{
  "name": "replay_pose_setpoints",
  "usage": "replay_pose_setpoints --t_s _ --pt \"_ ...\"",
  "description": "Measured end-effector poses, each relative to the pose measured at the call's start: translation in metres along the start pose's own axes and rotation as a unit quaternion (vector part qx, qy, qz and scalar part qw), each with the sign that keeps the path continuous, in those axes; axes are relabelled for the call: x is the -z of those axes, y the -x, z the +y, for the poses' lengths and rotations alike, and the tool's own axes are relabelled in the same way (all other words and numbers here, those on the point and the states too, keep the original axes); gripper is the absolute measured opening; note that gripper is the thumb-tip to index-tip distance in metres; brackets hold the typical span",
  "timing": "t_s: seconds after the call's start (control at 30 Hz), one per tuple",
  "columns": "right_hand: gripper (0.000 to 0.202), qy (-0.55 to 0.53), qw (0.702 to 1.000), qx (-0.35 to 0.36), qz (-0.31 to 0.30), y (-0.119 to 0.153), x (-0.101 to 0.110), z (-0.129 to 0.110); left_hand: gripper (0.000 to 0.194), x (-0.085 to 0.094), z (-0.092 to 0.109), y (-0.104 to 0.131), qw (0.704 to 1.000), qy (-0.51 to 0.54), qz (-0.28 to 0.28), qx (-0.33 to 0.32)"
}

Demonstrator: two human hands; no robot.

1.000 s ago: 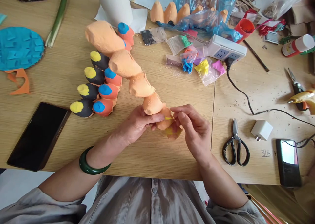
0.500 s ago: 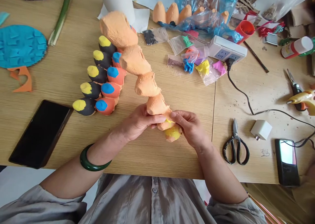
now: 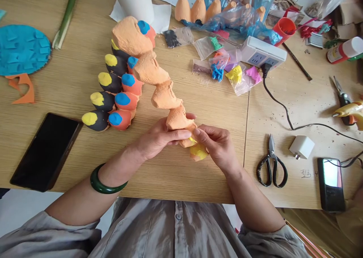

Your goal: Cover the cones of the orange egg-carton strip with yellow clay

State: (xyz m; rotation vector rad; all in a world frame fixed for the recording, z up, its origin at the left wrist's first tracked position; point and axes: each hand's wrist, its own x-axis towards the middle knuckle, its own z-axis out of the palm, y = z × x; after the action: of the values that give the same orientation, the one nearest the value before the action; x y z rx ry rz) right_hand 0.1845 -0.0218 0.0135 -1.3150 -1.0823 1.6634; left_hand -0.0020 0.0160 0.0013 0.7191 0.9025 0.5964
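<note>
My left hand [image 3: 160, 137] is wrapped round the lower part of a long strip of orange egg-carton cups [image 3: 151, 67], its thumb lying across one cup. The strip slants up and away to the left, and its far end hides part of the painted-looking cups behind. At the near end, yellow modelling clay [image 3: 199, 151] covers the last cup. There my right hand [image 3: 217, 142] pinches the clay at the cup's edge, thumb pressed on it and fingers curled underneath. Beyond my left hand stand rows of black cups with yellow tips [image 3: 98, 120] and orange-red cups with blue tips [image 3: 122, 120].
A phone [image 3: 47, 152] lies left, black scissors [image 3: 271, 163] and a white adapter [image 3: 302, 147] right. Farther back are bagged clay pieces [image 3: 235, 74], a power strip [image 3: 263, 54] with its cable, a paper roll [image 3: 134, 5] and more orange cups [image 3: 197, 9]. A glue gun [image 3: 348, 110] is far right.
The strip's far end has swung slightly left and turned, showing more of a blue-tipped cup behind it. Both hands keep nearly the same place and hold.
</note>
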Motion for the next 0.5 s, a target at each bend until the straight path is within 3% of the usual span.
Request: replay_pose_setpoints --t_s 0.13,0.3,0.5 --pt "0.052 0.01 1.0 -0.007 0.003 0.001 0.0 -0.001 0.064 0.0033 -0.0025 -0.0009 0.999 -0.026 -0.02 -0.009" --pt "0.051 -0.02 0.999 -0.025 0.006 0.0013 -0.0007 -0.0001 0.078 0.0009 -0.0002 0.0002 0.997 -0.073 0.004 -0.023" --pt "0.047 -0.009 0.999 -0.022 0.038 0.0027 -0.0026 0.0002 0.072 0.0041 -0.0006 -0.001 1.0 0.006 -0.025 -0.005"
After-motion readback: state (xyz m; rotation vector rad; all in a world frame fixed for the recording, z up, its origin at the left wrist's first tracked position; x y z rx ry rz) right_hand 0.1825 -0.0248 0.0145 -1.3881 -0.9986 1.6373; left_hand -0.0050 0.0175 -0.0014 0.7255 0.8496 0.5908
